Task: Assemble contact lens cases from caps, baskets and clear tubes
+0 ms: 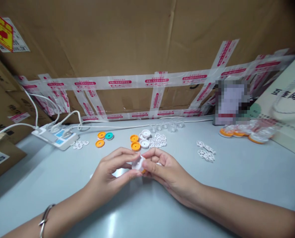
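Observation:
Between my two hands, above the table's middle, is a small round plastic piece point(137, 164), whitish with an orange edge showing low on its right side. My left hand point(115, 168) pinches it from the left with thumb and fingers. From the right, my right hand point(162, 167) grips the same piece, its thumb across the front. A bit of white plastic peeks out by the right fingers. Just beyond the hands lie orange round caps point(135, 146), white round caps point(144, 143) and a cluster of white openwork pieces point(158, 141).
At left are a power strip point(63, 140) with white cables, small white parts point(79, 144), orange rings point(100, 143) and a teal ring point(109, 136). Clear cups point(172, 127) stand at the back. More openwork pieces point(206, 155) and orange-based clear items point(258, 137) lie right. A taped carton point(127, 43) walls the back.

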Motion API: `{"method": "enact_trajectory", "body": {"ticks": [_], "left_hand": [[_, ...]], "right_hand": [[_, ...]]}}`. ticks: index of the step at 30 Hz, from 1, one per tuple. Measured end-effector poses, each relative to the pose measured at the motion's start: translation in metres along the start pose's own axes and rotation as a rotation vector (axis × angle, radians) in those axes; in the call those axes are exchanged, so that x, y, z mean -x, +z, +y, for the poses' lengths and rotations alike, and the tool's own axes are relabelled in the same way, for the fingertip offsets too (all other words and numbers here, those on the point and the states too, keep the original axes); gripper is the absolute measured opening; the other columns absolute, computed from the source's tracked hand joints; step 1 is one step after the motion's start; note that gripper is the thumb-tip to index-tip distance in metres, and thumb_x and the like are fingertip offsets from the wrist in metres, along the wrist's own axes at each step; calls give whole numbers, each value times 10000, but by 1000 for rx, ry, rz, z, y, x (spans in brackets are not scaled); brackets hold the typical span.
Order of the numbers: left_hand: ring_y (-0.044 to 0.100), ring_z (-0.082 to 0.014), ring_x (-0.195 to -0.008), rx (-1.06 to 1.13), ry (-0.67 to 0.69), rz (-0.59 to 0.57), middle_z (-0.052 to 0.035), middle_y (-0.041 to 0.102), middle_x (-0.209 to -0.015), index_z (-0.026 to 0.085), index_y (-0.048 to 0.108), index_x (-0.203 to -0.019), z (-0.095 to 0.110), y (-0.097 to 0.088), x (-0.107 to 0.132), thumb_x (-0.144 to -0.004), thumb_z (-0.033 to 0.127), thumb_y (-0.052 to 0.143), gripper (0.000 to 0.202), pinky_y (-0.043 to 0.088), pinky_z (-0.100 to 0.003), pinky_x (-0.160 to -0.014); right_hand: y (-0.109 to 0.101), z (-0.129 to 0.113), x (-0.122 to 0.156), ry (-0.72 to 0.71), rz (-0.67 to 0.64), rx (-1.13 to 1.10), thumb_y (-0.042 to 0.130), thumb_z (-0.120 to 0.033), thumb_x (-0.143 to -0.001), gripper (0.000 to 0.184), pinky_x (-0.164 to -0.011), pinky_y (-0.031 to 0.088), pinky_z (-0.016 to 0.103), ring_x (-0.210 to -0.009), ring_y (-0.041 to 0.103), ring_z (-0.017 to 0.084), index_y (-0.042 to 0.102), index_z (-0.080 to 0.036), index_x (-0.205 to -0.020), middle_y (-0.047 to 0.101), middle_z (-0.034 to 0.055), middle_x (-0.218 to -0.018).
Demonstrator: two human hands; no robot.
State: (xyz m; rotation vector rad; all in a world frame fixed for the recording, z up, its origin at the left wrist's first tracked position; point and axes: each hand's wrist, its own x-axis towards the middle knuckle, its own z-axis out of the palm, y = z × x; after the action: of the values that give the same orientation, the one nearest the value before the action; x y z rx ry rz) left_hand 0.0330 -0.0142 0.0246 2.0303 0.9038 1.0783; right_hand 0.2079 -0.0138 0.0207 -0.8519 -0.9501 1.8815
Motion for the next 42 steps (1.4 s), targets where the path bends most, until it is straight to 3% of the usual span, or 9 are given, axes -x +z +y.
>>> {"method": "enact_trajectory", "body": {"ticks": [5, 9, 12, 16, 20, 28, 34, 37, 42], "left_hand": [[607, -153, -902, -49, -117, -96, -59, 615, -985, 235, 671, -1014, 0, -2, 0, -867, 199, 496, 232, 528, -287, -801], [599, -170, -976, -49, -76, -120, -75, 610, -1057, 228, 619, -1101, 0, -4, 2, -856, 200, 519, 266, 524, -295, -826], [599, -175, -994, -191, 111, -98, -88, 620, -1073, 196, 576, -1124, -2, -4, 4, -786, 153, 614, 343, 532, -277, -818], [638, -147, -908, -485, 436, -12, -99, 671, -981, 137, 577, -1052, -8, -7, 6, -813, 48, 528, 260, 539, -254, -800], [649, -158, -882, -651, 575, -15, -128, 677, -990, 101, 583, -1041, -11, -11, 9, -817, 57, 512, 239, 558, -264, -751], [650, -180, -874, -804, 637, -99, -130, 680, -980, 102, 576, -1073, -15, -21, 14, -864, 108, 464, 237, 566, -288, -701], [664, -174, -767, -889, 748, -189, -114, 690, -940, 123, 581, -1035, -4, -19, 8, -888, 99, 402, 233, 564, -269, -603], [664, -158, -681, -894, 764, -112, -83, 705, -901, 144, 587, -979, -1, -13, 7, -822, 101, 532, 172, 564, -255, -559], [644, -116, -535, -739, 598, 56, -53, 709, -711, 104, 582, -959, 8, -1, 7, -760, 160, 596, 207, 566, -194, -511]], "right_hand": [[0, 4, -2, 181, -1, -129, 698, -282, -692, 190, -673, 460, 179, -414, 450, 24, 537, -181, -686, 457, -116, -368], [-2, 3, -4, 191, -57, -178, 650, -276, -742, 138, -731, 473, 172, -326, 298, -5, 581, -175, -678, 402, -136, -325], [-2, 2, -3, 191, -89, -213, 648, -279, -745, 134, -732, 482, 169, -308, 229, -20, 597, -168, -691, 438, -132, -367], [-2, 2, 1, 237, -90, -233, 689, -268, -710, 151, -715, 495, 192, -301, 209, -18, 573, -177, -679, 398, -144, -352], [-4, 3, 2, 257, -143, -193, 700, -288, -703, 188, -710, 491, 209, -300, 193, -14, 552, -178, -670, 381, -149, -345], [-10, -4, -1, 202, 143, -160, 426, -348, -814, 236, -578, 416, 232, -353, 254, 43, 532, -163, -714, 388, -92, -377], [-11, -12, 1, 141, 202, -163, 405, -185, -648, 100, -470, 275, 219, -427, 280, 76, 480, -167, -711, 405, -47, -477], [-9, -14, 1, 111, 239, -164, 475, -121, -599, 157, -503, 292, 207, -498, 356, 76, 481, -168, -749, 466, -29, -571], [-2, -20, 10, 1, 173, 18, 639, -193, -666, 198, -621, 368, 205, -630, 441, 83, 527, -188, -829, 519, -26, -710]]}}
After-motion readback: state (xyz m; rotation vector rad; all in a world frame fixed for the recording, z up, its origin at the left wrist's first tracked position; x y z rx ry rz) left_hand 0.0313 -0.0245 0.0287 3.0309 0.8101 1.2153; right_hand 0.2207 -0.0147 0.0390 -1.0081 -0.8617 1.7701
